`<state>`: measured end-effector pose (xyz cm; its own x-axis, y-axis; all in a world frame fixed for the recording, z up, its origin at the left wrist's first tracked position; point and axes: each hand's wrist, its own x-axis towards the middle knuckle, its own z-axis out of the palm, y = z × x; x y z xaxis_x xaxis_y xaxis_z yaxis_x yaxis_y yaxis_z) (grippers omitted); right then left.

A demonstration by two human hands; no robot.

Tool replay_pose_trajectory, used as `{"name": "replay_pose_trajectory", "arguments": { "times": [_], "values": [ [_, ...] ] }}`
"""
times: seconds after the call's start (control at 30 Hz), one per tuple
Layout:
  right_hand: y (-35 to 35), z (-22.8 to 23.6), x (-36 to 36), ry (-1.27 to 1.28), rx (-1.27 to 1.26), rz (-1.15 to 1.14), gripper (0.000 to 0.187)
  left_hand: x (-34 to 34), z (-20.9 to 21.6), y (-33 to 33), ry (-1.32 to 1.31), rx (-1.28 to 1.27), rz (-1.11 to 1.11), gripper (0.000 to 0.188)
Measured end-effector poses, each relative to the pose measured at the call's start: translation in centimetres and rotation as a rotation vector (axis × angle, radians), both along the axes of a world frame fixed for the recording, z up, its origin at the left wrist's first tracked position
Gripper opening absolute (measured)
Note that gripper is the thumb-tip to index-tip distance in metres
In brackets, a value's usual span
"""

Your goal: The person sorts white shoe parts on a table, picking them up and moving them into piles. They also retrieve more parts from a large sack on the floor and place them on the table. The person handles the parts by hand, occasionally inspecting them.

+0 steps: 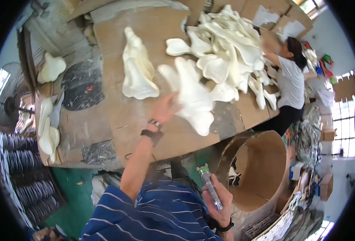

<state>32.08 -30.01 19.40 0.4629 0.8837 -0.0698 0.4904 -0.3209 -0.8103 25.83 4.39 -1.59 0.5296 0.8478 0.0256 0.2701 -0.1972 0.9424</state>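
Note:
My left hand (166,107) reaches over the cardboard-covered table and grips the near-left edge of some cream saddle-shaped pads (194,98), blurred by motion. Close to my body, my right hand (222,197) is closed around a clear tube-shaped tool (211,186) with a green collar and a small metal head, its exact kind unclear. Left of the gripped pads lies a neat stack of similar pads (138,70), pointing away from me. A large loose heap of pads (229,46) covers the far right of the table.
Several more pads (49,134) lie along the left edge of the table (125,120). A round cardboard bin (262,170) stands at the right front, dark-and-white pieces inside. Beyond it, a person (291,76) in a white top is beside the heap. A rack (28,176) stands lower left.

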Motion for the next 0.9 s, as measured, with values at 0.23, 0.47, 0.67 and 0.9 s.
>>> {"name": "replay_pose_trajectory", "arguments": {
  "times": [0.23, 0.47, 0.67, 0.9],
  "values": [
    [0.6, 0.5, -0.7, 0.006, 0.002, 0.088, 0.053, -5.3, -3.9, 7.7, 0.218, 0.407, 0.811, 0.048],
    [1.7, 1.1, -0.8, -0.013, -0.032, 0.197, 0.054, -10.8, -8.1, 12.6, 0.367, 0.170, 0.358, 0.045],
    [2.6, 1.8, -1.6, 0.048, -0.052, 0.315, 0.057, -14.7, -7.0, 11.6, 0.644, 0.283, 0.327, 0.046],
    [4.7, 2.7, -3.1, -0.053, -0.065, 0.345, 0.058, -16.6, -8.7, 12.1, 0.442, 0.115, 0.371, 0.046]
  ]
}}
